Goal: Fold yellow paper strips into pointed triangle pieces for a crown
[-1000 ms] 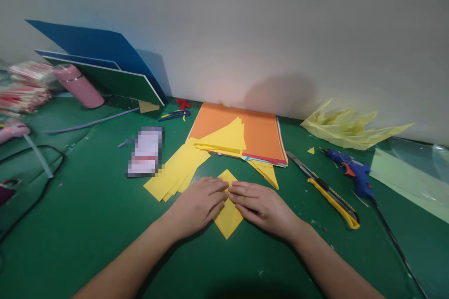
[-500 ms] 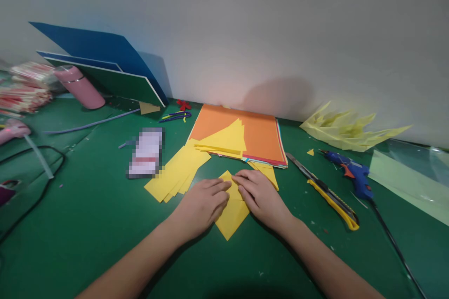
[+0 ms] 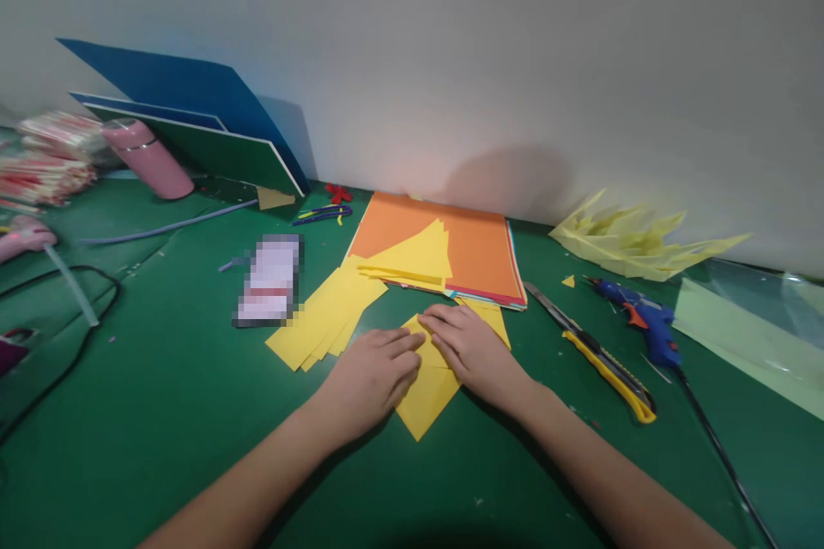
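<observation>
A yellow square of paper (image 3: 427,401) lies on the green table in front of me, one corner pointing at me, a fold line across its middle. My left hand (image 3: 377,375) lies over its left side, fingers stretched out and tips pressing on the paper. From the right, my right hand (image 3: 473,352) rests across the upper part, its extended fingertips near the top corner. The thumbs are largely hidden. Just beyond, yellow paper strips (image 3: 322,322) fan out on the left, and folded yellow triangles (image 3: 415,257) lie on an orange paper stack (image 3: 476,232).
To the right lie a yellow utility knife (image 3: 608,373), a blue glue gun (image 3: 644,322) with its cord, and a pale yellow folded-paper piece (image 3: 644,240). A phone (image 3: 269,279), a pink bottle (image 3: 151,161) and leaning blue and green boards (image 3: 193,90) stand or lie left.
My right hand has slid slightly left and up over the top corner of the paper. My left hand stays in place.
</observation>
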Available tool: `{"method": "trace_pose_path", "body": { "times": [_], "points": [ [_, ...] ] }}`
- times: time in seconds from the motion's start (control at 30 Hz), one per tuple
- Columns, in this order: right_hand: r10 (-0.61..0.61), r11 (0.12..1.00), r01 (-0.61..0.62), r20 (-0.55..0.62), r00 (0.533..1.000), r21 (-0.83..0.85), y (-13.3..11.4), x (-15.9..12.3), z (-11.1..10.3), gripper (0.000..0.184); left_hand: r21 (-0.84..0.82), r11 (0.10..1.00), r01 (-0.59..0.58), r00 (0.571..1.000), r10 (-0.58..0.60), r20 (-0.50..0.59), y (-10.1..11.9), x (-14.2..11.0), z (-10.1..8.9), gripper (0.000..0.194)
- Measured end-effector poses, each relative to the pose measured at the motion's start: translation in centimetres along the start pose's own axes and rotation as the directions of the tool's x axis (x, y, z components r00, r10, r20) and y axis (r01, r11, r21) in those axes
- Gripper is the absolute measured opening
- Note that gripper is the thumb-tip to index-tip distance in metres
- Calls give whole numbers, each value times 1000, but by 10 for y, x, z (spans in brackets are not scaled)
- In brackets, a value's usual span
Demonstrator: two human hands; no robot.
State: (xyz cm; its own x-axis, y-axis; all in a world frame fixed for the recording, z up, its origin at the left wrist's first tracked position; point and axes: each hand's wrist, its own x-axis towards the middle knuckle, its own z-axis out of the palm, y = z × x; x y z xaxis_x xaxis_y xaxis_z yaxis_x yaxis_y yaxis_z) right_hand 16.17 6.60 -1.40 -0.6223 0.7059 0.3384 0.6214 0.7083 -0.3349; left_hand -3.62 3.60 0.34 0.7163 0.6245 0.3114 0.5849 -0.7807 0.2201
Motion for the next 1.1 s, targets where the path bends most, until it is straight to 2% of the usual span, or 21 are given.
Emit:
{"method": "trace_pose_path", "body": {
  "times": [0.17, 0.37, 0.67, 0.97, 1.1],
  "points": [
    [26, 998, -26, -4, 1000, 53, 2, 7, 0, 33, 7, 1000, 15, 1000, -15, 11, 0, -1, 1, 23],
    [107, 989, -93, -128, 986, 114, 0, -1, -2, 32, -9, 1000, 28, 999, -28, 31, -2, -3, 4, 21],
    [34, 997, -34, -8, 999, -75, -8, 9, 4, 33, 35, 999, 21, 999, -22, 30, 1, -2, 3, 21],
    [-52, 983, 51, -1, 999, -176, -6, 3, 4, 35, 87, 996, 16, 999, -20, 36, 4, 0, 3, 18],
    [-47, 980, 46, 1, 999, -195, -8, 3, 4, 34, 86, 996, -6, 998, 1, 58, 3, 1, 0, 17]
  ]
}}
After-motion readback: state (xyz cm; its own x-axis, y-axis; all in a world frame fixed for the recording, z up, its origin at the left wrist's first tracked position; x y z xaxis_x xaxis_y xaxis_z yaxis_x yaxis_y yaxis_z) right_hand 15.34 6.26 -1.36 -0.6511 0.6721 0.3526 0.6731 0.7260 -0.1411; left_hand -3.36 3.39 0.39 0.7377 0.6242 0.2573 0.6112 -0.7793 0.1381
